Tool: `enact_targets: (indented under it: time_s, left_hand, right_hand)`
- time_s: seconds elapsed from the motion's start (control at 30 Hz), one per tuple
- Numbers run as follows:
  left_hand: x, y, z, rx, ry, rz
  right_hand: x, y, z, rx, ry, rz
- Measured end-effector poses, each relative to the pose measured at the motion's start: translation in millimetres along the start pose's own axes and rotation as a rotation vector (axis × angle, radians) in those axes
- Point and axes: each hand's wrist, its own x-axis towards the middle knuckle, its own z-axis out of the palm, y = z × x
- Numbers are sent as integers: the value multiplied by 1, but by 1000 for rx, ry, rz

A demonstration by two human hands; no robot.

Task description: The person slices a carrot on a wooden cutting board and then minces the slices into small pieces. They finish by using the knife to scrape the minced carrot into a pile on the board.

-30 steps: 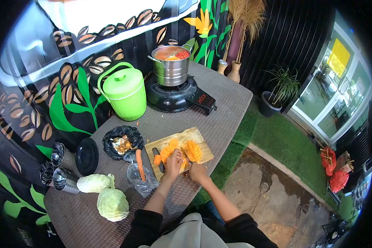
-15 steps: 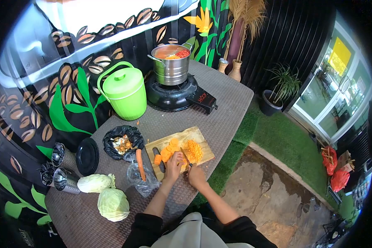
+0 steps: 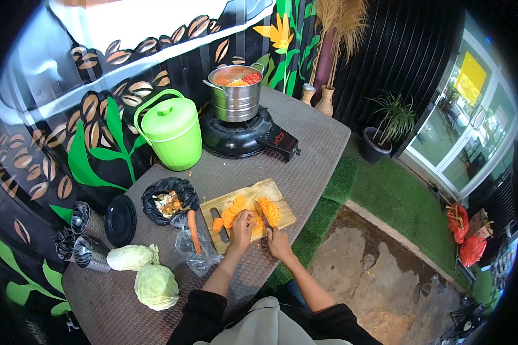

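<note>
A wooden cutting board (image 3: 277,190) lies on the table with orange carrot pieces on it. My right hand (image 3: 279,244) is closed around the handle of a knife (image 3: 262,215), whose blade stands beside a heap of finely diced carrot (image 3: 270,211). Bunched fingers of my left hand (image 3: 242,227) press on small carrot pieces just left of the blade; the hand partly hides them. Round carrot slices (image 3: 233,210) lie beyond it. Near the board's dark handle slot sits a carrot stub (image 3: 217,224). A whole carrot (image 3: 194,232) rests on a clear plastic bag (image 3: 197,260).
A steel pot (image 3: 235,103) stands on a black portable stove (image 3: 230,141), beside a lidded green bucket (image 3: 171,135). To the left are a black bag of scraps (image 3: 170,201), black plates (image 3: 120,220), metal utensil holders (image 3: 92,253) and two cabbages (image 3: 156,286).
My right hand has shifted a little to the right with the knife, and the blade now sits against the diced heap. My left hand stays nearly in place.
</note>
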Motion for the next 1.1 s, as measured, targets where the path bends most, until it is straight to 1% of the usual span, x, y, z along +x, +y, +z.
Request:
enact_targets:
  time_s: [0.07, 0.13, 0.2, 0.27, 0.3, 0.37, 0.4, 0.47, 0.6, 0.73, 0.8, 0.83, 0.9, 0.93, 1.0, 1.1]
  left_hand:
    - [3, 3, -1, -45, 65, 33]
    - [2, 6, -9, -32, 34, 12]
    - [0, 6, -15, -18, 3, -11]
    - [-2, 3, -18, -153, 1, -54]
    - [-3, -3, -18, -152, 1, -55]
    - [-5, -12, -19, -67, 9, 77]
    - [-6, -10, -20, -66, 8, 79]
    - [-9, -5, -22, -14, 25, 146]
    - [-11, -6, -22, -27, 31, 117]
    - [-10, 4, -26, 54, -14, 160]
    - [-9, 8, -26, 68, -21, 166]
    - [-9, 9, -25, 68, 0, 160]
    - [-10, 6, -26, 73, 27, 153]
    - [-11, 4, -26, 64, 5, 132]
    - [-13, 1, -25, 53, -17, 113]
    - [-13, 0, -25, 121, -36, 134]
  right_hand:
    - [-5, 0, 2, 6, 21, -27]
    - [-10, -6, 1, 15, 40, -54]
    - [-15, -11, 3, 41, -16, 14]
    - [-17, -15, 7, 60, -38, 22]
    - [-18, -14, 11, 77, -56, 30]
    - [-18, -14, 17, 63, -70, 26]
    - [-17, -13, 19, 49, -84, 22]
    - [-14, -9, 19, 31, -56, 45]
    - [0, -2, 4, -8, -2, 110]
    - [-5, -8, 2, -13, -1, 55]
    - [-13, -10, 13, -14, -89, -14]
    - [-12, -9, 14, -12, -88, -16]
    - [-10, -8, 18, -14, -37, 105]
    - [-7, -5, 17, 6, -16, 144]
    - [-1, 2, 9, -7, -21, 135]
    - [-1, 1, 9, -17, -8, 143]
